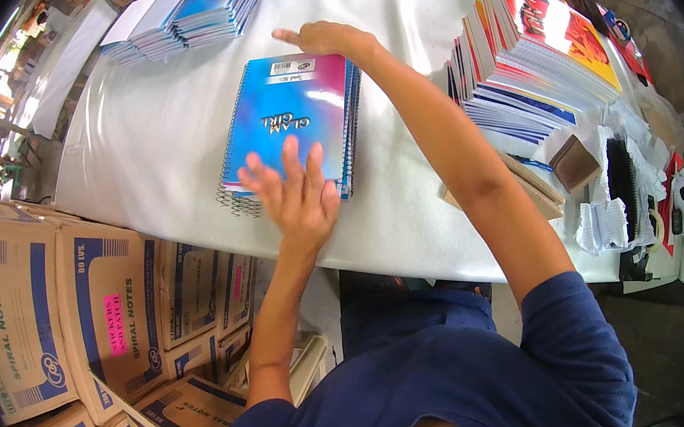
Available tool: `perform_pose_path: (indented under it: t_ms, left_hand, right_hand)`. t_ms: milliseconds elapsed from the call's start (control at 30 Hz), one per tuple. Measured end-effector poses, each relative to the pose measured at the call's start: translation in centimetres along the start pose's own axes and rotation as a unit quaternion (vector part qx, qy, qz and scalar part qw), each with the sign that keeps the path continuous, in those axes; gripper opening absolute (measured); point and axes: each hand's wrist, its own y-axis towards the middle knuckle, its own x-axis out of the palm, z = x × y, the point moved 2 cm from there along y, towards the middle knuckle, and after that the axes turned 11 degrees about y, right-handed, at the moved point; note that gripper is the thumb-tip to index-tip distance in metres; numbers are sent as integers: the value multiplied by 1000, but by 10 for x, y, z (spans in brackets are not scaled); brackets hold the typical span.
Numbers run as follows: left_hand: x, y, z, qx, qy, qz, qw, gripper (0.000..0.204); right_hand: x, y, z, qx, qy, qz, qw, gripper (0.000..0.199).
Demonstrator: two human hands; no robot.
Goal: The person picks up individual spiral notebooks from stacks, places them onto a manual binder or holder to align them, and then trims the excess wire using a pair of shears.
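Note:
A stack of spiral notebooks point(293, 118) with a blue and pink cover lies on the white table point(157, 142) in front of me. My left hand point(293, 194) rests flat with fingers spread on the near edge of the top cover. My right hand point(326, 38) reaches over the far edge of the stack, fingers bent down against it. Neither hand lifts anything.
A tall leaning pile of notebooks point(527, 57) stands at the right. More blue notebooks point(185, 16) lie fanned at the far left. Loose paper scraps and spiral coils point(621, 182) sit at the right end. Cardboard boxes point(77, 328) are stacked on the floor at the left.

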Motion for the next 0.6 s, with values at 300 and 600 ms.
perform_pose_path:
  t_ms: [300, 600]
  left_hand:
    - [7, 1, 14, -25, 12, -86, 996, 47]
    - [2, 62, -108, -386, -255, -145, 875, 63]
  right_hand:
    - [11, -10, 2, 46, -21, -123, 991, 89]
    - [37, -111, 47, -108, 341, 419, 835, 78]
